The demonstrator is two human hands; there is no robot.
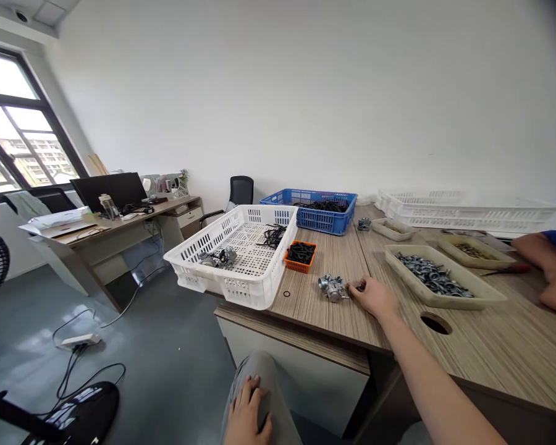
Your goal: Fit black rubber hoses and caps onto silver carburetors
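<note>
My right hand (pixel 374 296) rests on the wooden table (pixel 491 352), fingers curled, with its tips pinched on a small dark piece (pixel 360 287). Just left of the fingertips lies a silver metal carburetor-like part (pixel 332 287). My left hand (pixel 246 409) lies flat on my knee below the table edge, fingers spread and holding nothing. An orange bin (pixel 299 256) of black pieces stands behind the metal part. A beige tray (pixel 440 285) of silver metal pieces sits to the right of my right hand.
A white crate (pixel 241 259) with metal parts and black cords overhangs the table's left edge; a blue crate (pixel 312 213) stands behind it. Stacked white crates (pixel 463 210), small beige trays and a red-handled screwdriver (pixel 509 269) are at the right, beside another person's arm (pixel 553 275). A cable hole (pixel 435 323) is nearby.
</note>
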